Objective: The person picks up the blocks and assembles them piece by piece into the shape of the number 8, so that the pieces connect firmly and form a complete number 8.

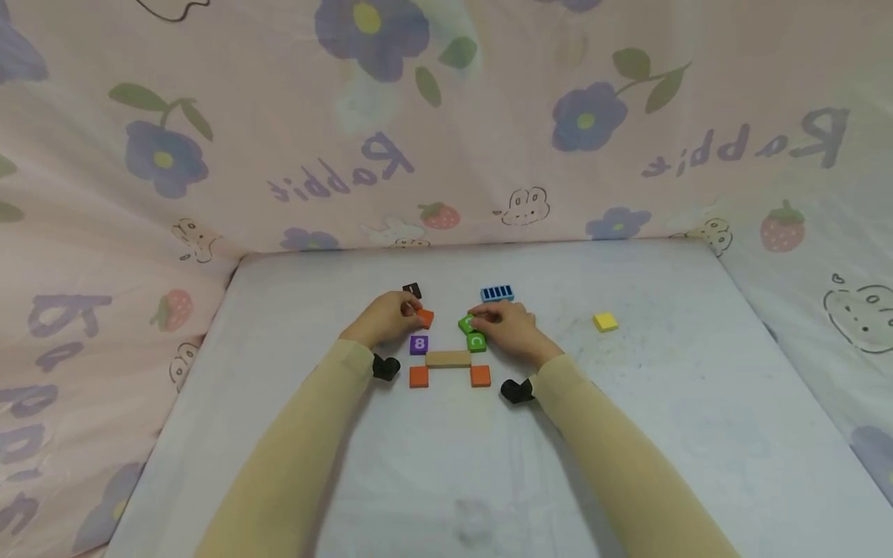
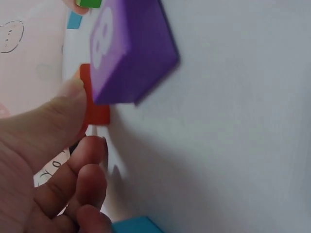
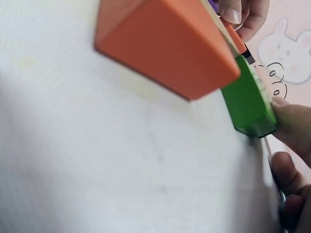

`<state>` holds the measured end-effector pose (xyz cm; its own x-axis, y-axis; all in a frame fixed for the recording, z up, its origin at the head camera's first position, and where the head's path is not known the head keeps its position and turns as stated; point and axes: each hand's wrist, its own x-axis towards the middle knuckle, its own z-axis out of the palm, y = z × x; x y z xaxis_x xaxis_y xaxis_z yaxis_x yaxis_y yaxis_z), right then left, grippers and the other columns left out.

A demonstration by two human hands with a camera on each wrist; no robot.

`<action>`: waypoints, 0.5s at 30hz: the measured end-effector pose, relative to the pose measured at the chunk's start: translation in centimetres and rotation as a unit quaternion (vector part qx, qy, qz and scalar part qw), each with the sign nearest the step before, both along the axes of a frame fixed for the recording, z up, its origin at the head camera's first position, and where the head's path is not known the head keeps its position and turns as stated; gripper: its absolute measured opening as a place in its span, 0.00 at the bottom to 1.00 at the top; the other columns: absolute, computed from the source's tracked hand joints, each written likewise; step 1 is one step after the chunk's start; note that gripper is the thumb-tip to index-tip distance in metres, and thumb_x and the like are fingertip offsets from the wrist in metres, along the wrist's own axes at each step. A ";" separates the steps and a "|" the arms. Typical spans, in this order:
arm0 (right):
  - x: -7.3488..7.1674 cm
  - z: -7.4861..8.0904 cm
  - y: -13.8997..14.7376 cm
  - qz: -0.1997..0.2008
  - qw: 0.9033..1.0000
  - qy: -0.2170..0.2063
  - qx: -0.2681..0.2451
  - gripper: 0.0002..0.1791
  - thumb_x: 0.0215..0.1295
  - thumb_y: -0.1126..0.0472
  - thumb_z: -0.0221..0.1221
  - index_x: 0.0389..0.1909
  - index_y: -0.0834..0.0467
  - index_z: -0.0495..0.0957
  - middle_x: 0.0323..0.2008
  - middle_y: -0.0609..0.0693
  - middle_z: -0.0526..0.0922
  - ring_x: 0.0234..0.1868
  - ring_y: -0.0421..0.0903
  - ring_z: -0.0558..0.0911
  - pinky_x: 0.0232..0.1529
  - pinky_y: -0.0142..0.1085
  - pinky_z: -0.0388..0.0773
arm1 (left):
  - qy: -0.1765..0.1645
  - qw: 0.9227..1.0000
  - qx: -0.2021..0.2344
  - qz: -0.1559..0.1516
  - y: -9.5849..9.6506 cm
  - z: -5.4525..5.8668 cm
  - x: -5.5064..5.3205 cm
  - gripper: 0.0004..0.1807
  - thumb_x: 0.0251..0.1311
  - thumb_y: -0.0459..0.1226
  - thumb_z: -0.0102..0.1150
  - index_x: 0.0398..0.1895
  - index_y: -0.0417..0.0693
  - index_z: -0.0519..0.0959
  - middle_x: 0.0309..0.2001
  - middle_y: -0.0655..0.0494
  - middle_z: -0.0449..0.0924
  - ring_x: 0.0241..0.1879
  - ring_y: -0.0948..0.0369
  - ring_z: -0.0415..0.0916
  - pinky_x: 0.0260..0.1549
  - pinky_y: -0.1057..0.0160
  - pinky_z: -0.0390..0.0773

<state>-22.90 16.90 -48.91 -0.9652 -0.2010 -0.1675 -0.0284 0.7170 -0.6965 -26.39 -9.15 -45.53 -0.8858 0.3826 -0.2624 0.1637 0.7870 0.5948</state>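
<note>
Over a white tabletop (image 3: 121,160), a near orange block (image 3: 165,48) fills the upper middle, the right hand (image 3: 291,175) has its thumb against a green block (image 3: 248,102), and the left hand (image 3: 254,20) grips a farther orange block (image 3: 235,36) before rabbit-printed cloth (image 3: 294,12).
</note>
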 end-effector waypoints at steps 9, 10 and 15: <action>-0.1 0.1 -0.1 0.003 1.000 0.002 0.002 0.18 0.68 0.42 0.56 0.54 0.43 0.80 0.42 0.45 0.78 0.53 0.50 0.67 0.59 0.57 0.47 | -0.026 1.000 0.004 -0.017 -0.7 0.3 -0.1 0.20 0.62 0.47 0.63 0.55 0.51 0.78 0.39 0.52 0.75 0.36 0.57 0.69 0.37 0.58 0.69; -0.1 0.1 -0.1 0.004 1.000 0.002 0.003 0.18 0.68 0.42 0.56 0.54 0.43 0.80 0.42 0.45 0.78 0.52 0.50 0.68 0.59 0.57 0.48 | -0.028 0.999 0.006 -0.017 -0.7 0.3 -0.1 0.20 0.62 0.47 0.63 0.55 0.52 0.78 0.38 0.52 0.75 0.36 0.57 0.69 0.37 0.58 0.68; -0.1 0.1 -0.1 0.005 1.000 0.000 0.005 0.18 0.67 0.42 0.56 0.54 0.43 0.80 0.41 0.44 0.78 0.49 0.49 0.70 0.56 0.54 0.50 | -0.026 0.999 0.006 -0.019 -0.9 0.1 0.0 0.19 0.62 0.47 0.63 0.55 0.54 0.79 0.40 0.53 0.74 0.39 0.57 0.68 0.40 0.59 0.68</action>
<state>-23.05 16.75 -48.76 -0.9630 -0.2099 -0.1692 -0.0364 0.7231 -0.6898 -26.39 -10.03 -45.41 -0.8556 0.4194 -0.3034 0.1614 0.7730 0.6135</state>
